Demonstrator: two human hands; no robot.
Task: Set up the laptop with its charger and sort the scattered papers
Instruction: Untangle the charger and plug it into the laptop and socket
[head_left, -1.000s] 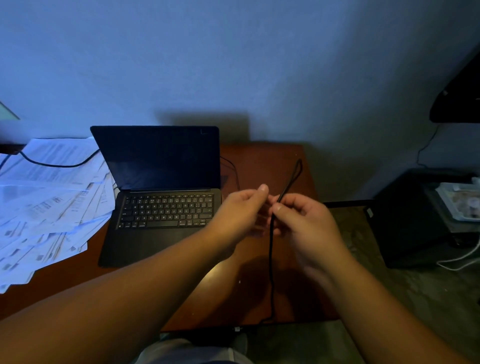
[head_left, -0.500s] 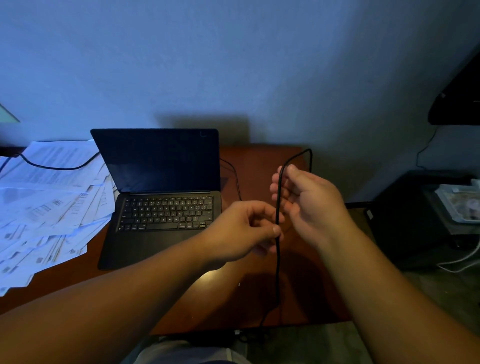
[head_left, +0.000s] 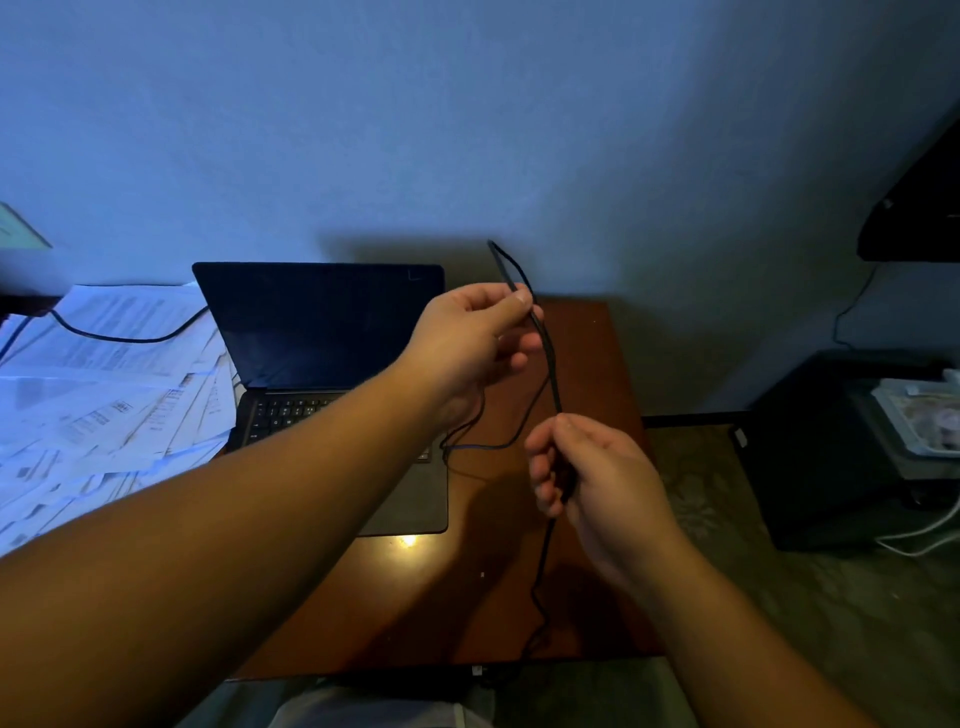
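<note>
A brown desk against a blue wall fills our view, with an open black laptop at about eleven o'clock, its screen dark. Loose papers lie spread over the desk's nine o'clock side, touching the laptop's left edge, and a separate black wire loops across their top. A black box sits on the floor at three o'clock, well apart from the desk.

Both of our hands are raised over the desk, working the black charger cable. Our left hand, near twelve o'clock, pinches the cable between thumb and fingers just below a folded loop that sticks up past the knuckles. Our right hand, at about four o'clock from the left, has its fingers curled round the same cable lower down, so a short taut length runs between the two grips. Below the right hand the cable drops over the desk's near edge at six o'clock; another slack strand curves across the desk beside the laptop's right side.

We judge the step in hand to be straightening the charger cable, with the papers not yet sorted. The plug end is not visible to us. The next move likely calls for finding that end and guiding it to a port on the laptop's side.
</note>
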